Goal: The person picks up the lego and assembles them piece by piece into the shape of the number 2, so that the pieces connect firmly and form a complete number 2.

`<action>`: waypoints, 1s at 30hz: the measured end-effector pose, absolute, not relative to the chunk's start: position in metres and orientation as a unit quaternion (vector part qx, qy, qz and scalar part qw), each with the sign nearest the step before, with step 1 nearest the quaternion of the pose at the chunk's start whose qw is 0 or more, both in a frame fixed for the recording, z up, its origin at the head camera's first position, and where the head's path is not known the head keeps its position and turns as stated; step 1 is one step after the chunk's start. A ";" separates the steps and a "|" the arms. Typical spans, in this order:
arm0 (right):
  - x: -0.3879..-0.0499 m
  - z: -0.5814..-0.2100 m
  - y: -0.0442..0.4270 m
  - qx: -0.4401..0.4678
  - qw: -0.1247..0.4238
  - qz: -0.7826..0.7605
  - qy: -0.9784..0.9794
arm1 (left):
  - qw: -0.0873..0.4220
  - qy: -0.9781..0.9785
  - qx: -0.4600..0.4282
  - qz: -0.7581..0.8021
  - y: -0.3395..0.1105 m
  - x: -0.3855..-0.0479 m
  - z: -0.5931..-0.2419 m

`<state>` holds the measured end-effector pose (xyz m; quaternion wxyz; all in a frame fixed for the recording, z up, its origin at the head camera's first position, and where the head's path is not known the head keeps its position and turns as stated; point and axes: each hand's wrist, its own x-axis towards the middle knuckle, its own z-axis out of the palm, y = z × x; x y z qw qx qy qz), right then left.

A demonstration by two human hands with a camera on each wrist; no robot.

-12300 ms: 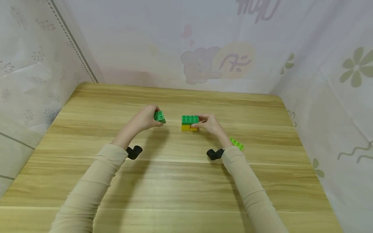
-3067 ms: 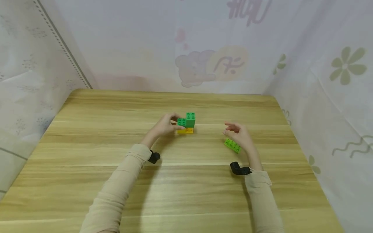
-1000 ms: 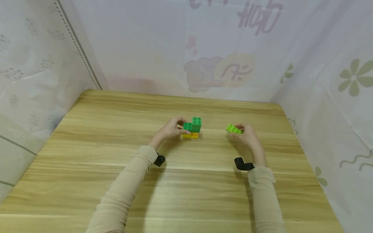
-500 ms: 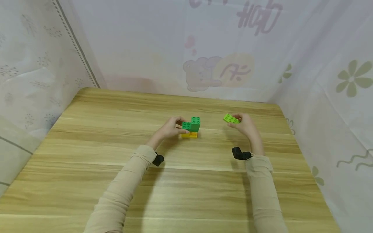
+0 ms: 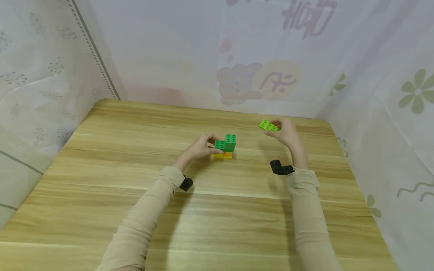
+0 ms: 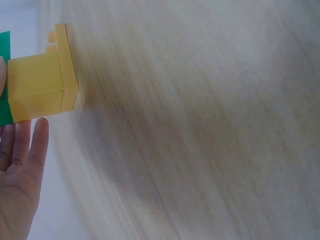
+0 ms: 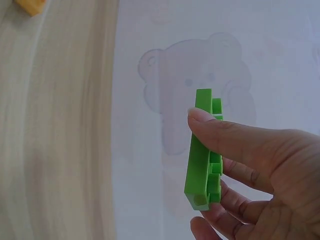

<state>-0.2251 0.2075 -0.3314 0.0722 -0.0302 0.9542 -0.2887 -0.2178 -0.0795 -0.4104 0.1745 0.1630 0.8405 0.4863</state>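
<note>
In the head view my left hand grips a stack of toy building bricks by its left side. A long green brick tops a yellow part, and a smaller green brick rises on its right end. The left wrist view shows a yellow brick on a thin yellow plate at the tabletop; the upper bricks are mostly cut off there. Farther right, my right hand pinches a lime-green brick between thumb and fingers, in the air. Its studs face the palm side in the right wrist view.
The stack stands on a wood-grain table. A patterned cloth hangs behind the table's far edge and along both sides. A black wrist-worn device juts from the right sleeve, another black device from the left.
Since the oldest frame, the smaller green brick has gone from my left hand onto the stack, which that hand now holds. My right hand has picked up the lime-green brick and raised it farther.
</note>
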 end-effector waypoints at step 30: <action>-0.232 -0.302 0.154 -0.083 0.075 -0.305 0.946 | 0.174 0.845 0.163 0.479 -0.079 -0.216 -0.409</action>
